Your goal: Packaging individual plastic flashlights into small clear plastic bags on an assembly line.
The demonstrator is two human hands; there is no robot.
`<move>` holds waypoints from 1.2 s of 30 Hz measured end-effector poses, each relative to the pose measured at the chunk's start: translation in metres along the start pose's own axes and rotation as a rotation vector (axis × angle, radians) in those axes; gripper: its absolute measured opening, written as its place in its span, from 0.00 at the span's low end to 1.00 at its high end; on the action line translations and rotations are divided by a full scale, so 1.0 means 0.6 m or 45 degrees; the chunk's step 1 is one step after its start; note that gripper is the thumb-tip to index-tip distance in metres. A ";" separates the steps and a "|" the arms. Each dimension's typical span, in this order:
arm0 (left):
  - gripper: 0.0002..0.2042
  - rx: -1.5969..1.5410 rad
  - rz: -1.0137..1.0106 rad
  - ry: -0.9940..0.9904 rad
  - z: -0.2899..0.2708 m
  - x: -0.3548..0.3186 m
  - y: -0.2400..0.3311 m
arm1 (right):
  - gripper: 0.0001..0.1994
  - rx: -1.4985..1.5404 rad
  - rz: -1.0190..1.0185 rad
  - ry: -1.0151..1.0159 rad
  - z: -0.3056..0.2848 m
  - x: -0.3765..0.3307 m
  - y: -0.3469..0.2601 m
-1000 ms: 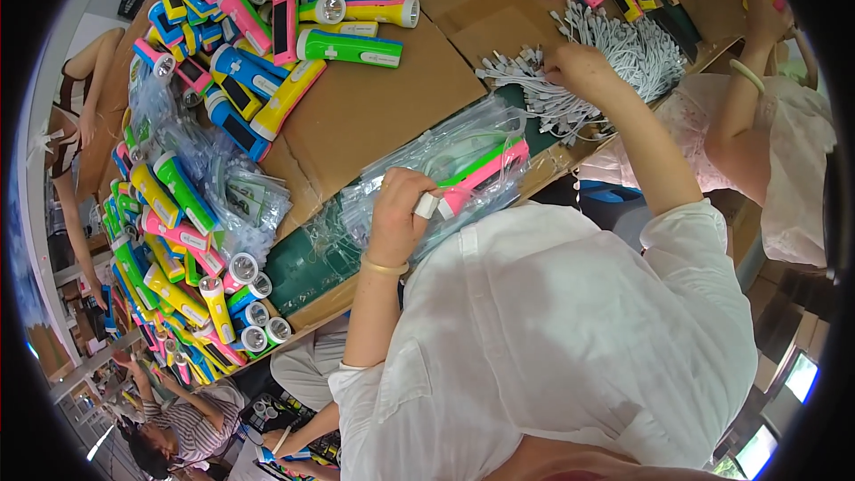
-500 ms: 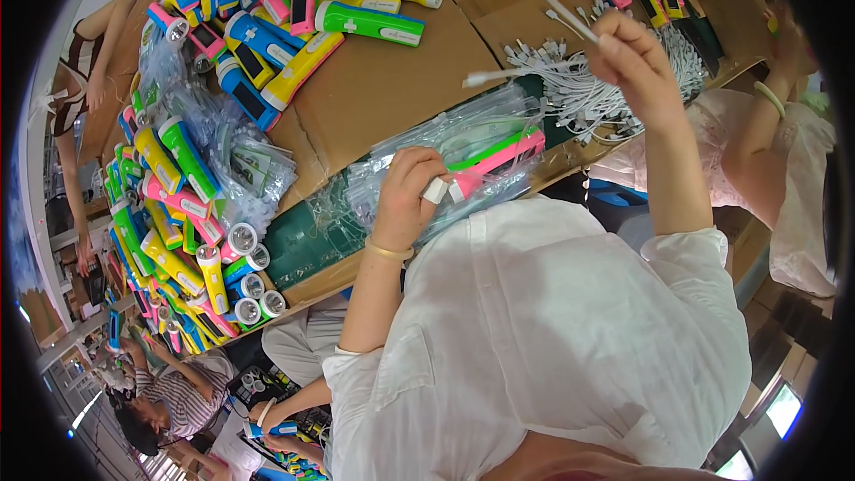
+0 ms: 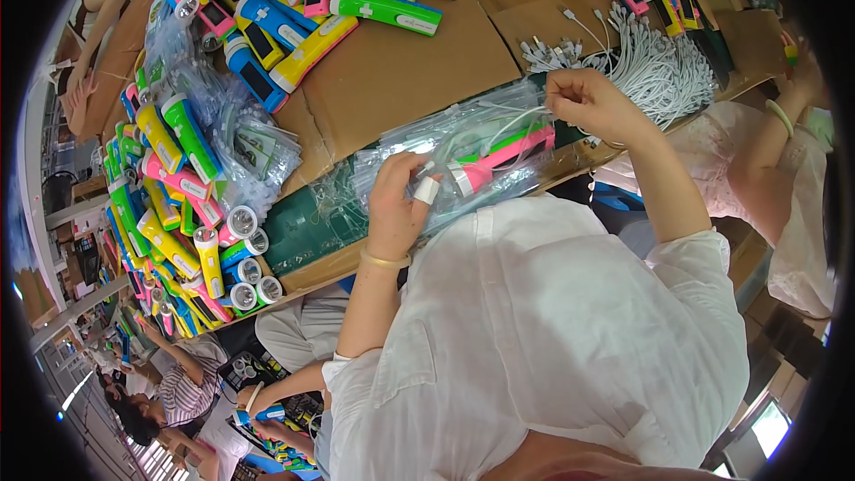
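A pink and green flashlight (image 3: 509,157) lies inside a clear plastic bag (image 3: 499,180) on a stack of similar bags. At the bag's left end my left hand (image 3: 396,200) curls its fingers around the plastic by the flashlight's head. A white wrap (image 3: 427,189) covers one of its digits. My right hand (image 3: 592,107), its fingers closed, holds a white charging cable (image 3: 525,112) above the bag's right end. The cable stretches leftward over the bag; its far end is hard to make out near my left fingers.
Loose white cables (image 3: 663,62) pile up to the right. Colourful flashlights (image 3: 387,9) cover the far side and the left (image 3: 169,214), with more clear bags (image 3: 254,160) between. Brown cardboard (image 3: 410,71) covers part of the green table (image 3: 307,245). Other people sit on both sides.
My right hand has come down and left from above the cable pile, bringing the white cable over the bag. My left hand remains at the bag's end, its fingers slightly more spread.
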State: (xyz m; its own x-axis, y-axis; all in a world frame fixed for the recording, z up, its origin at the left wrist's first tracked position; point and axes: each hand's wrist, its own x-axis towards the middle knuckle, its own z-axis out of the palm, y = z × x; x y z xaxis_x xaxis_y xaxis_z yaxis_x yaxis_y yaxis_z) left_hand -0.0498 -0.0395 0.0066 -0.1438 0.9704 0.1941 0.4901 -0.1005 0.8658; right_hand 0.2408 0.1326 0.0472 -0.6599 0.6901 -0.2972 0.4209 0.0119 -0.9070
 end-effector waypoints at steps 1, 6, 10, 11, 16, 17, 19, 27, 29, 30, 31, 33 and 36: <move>0.10 0.025 -0.006 -0.030 -0.003 -0.003 -0.007 | 0.10 0.000 0.000 -0.003 -0.003 -0.003 -0.007; 0.08 0.020 0.037 -0.005 0.002 -0.006 -0.010 | 0.10 0.574 -0.221 -0.045 -0.009 -0.020 -0.027; 0.07 0.008 0.022 0.011 0.005 -0.008 -0.010 | 0.11 0.867 -0.268 -0.086 -0.014 -0.021 -0.037; 0.06 0.018 0.029 0.001 0.004 -0.007 -0.010 | 0.11 0.980 -0.231 -0.106 -0.014 -0.023 -0.037; 0.06 -0.006 0.049 0.007 0.006 -0.010 -0.011 | 0.12 0.907 0.025 -0.082 -0.004 -0.008 0.001; 0.06 -0.004 0.058 0.019 0.006 -0.012 -0.012 | 0.11 0.651 0.053 -0.095 -0.004 -0.003 0.000; 0.06 0.021 0.086 0.025 0.005 -0.013 -0.010 | 0.10 0.396 0.080 -0.113 0.007 0.002 -0.004; 0.09 0.034 0.209 0.001 0.019 -0.002 0.022 | 0.08 -0.599 -0.530 -0.221 0.101 0.040 -0.031; 0.09 -0.013 0.194 0.002 0.021 -0.004 0.025 | 0.10 -0.541 -0.298 -0.347 0.108 0.041 -0.069; 0.09 -0.009 0.190 0.009 0.020 -0.006 0.026 | 0.10 -0.541 -0.303 -0.355 0.110 0.042 -0.070; 0.09 -0.020 0.173 0.021 0.019 -0.008 0.026 | 0.10 -0.282 -0.246 -0.418 0.112 0.043 -0.070; 0.09 -0.036 0.160 0.028 0.021 -0.008 0.029 | 0.10 -0.024 -0.183 -0.471 0.117 0.043 -0.072; 0.10 -0.035 0.160 0.064 0.023 -0.008 0.030 | 0.10 -0.301 -0.345 -0.416 0.136 0.048 -0.065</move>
State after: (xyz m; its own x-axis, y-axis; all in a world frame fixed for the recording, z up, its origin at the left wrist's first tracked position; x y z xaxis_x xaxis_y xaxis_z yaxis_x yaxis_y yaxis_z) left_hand -0.0285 -0.0429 0.0152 -0.1258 0.9376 0.3240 0.4833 -0.2273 0.8454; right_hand 0.1547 0.0929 0.0497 -0.9102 0.3766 -0.1722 0.3118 0.3497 -0.8834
